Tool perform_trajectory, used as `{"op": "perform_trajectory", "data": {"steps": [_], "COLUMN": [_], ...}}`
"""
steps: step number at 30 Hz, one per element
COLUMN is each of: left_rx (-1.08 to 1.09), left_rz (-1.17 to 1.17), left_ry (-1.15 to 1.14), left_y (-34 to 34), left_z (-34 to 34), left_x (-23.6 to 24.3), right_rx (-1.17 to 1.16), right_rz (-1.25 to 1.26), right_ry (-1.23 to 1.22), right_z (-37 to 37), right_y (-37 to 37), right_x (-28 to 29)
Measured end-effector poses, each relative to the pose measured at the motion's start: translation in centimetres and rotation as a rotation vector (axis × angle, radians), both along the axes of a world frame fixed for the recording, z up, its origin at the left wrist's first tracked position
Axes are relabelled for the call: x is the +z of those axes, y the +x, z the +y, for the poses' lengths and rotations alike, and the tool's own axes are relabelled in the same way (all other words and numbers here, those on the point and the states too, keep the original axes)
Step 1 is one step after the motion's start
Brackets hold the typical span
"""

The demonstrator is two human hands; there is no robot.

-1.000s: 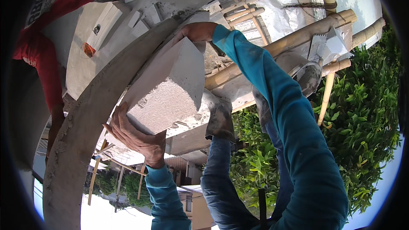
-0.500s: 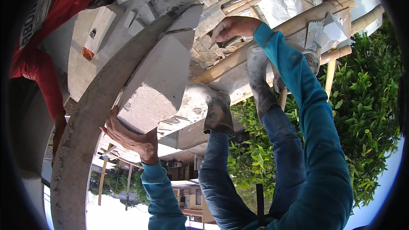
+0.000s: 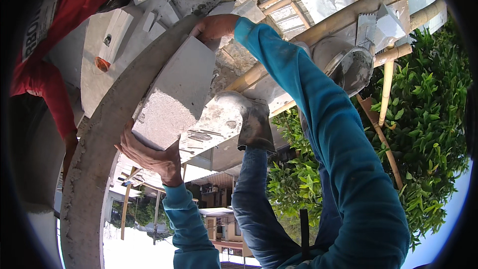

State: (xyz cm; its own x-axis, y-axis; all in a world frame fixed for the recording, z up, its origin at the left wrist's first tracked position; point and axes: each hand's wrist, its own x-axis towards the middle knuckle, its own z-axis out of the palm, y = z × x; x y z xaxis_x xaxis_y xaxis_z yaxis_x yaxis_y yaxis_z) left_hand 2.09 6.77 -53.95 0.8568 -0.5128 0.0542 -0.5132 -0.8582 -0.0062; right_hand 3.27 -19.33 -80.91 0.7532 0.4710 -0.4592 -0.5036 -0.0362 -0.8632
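Observation:
A pale, rough-faced block [image 3: 174, 87] lies along the inner side of a curved grey concrete band [image 3: 102, 139]. My left hand [image 3: 154, 157] grips its lower end, fingers wrapped round the corner. My right hand [image 3: 214, 27] is on the upper end of the block, fingers bent over it and partly hidden, with the teal sleeve reaching across the bamboo planking. My dusty rubber boot [image 3: 254, 129] stands just right of the block.
A co-worker in a red sleeve [image 3: 52, 97] is beyond the band at left. A bucket [image 3: 351, 69], a metal notched tool [image 3: 366, 35] and a bamboo pole [image 3: 348, 17] are at right, with leafy trees [image 3: 423, 134] below them. Grey slabs [image 3: 114, 40] lie at upper left.
My right hand left the block's far end, hung beside it half a second ago, and is now back on it. The block and left hand appear slightly higher and further left in view.

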Motion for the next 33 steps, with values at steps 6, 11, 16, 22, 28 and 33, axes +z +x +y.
{"op": "perform_trajectory", "data": {"steps": [6, 11, 16, 22, 28, 33], "left_rx": [0.002, -0.013, -0.037, -0.007, 0.084, 0.029], "left_rz": [-0.005, -0.039, -0.052, 0.013, 0.162, 0.222], "left_ry": [-0.002, -0.008, -0.031, -0.014, 0.016, 0.027], "left_y": [-0.2, -0.2, 0.0, -0.1, -0.1, 0.4], "left_z": [0.3, 0.3, -0.3, -1.0, -1.6, -1.4], "left_x": [-0.3, -0.6, -0.8, -0.1, 1.1, 1.7], "right_rx": [-0.013, -0.205, -0.559, -1.262, -1.209, -1.024], "right_rz": [0.169, 0.446, 0.432, 0.784, 0.761, 0.611], "right_ry": [0.196, -0.057, -0.158, -0.151, -0.038, 0.091], "right_z": [-9.7, -16.0, -13.7, -7.0, -1.1, 2.1], "right_y": [-7.6, -18.2, -29.3, -38.1, -37.1, -33.6], "right_x": [1.8, 7.0, 12.3, 18.4, 23.4, 24.0]}}
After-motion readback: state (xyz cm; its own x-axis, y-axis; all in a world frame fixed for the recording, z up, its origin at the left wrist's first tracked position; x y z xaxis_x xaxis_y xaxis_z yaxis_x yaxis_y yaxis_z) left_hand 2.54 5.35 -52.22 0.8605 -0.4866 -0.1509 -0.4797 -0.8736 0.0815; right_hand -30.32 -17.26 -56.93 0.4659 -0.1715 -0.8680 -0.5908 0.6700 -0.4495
